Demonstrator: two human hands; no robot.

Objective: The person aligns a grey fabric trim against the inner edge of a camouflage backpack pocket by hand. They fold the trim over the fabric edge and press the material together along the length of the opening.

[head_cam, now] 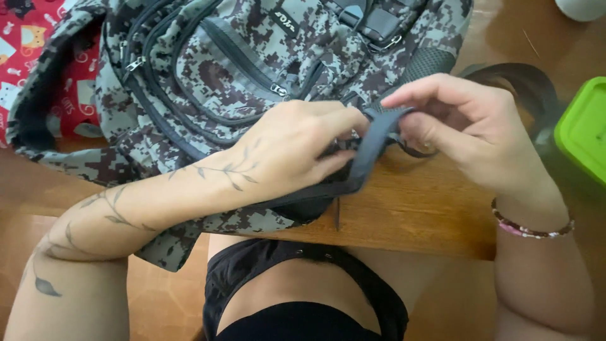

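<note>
Nearest, at the bench (410,215) edge: left hand (297,148) lying palm down over the lower corner of the camouflage backpack (208,69), forearm stretched across the fabric, fingers curled and pinching the grey strap (372,142) from the left. Right hand (470,126) just beside, wrist bent, beaded bracelet (530,228) around it, thumb and forefinger closed on the upper end of the same strap, other fingers loosely folded below. Both hands partly closed, each holding only the strap, almost touching each other.

Strap: flat, grey, running from under the left hand up to the right fingertips, folded once between them.

Backpack: lying flat on the wooden bench, front side up, several zipped pockets, all zippers closed as far as visible, content not visible. Small dark rectangular label (285,23) sewn near the top of the front pocket.

To the right: bright green box lid (584,129), square, with rounded corner, cut by the picture edge; inside hidden.

Farther left, behind the backpack: red cloth (25,38) with small printed figures.
</note>
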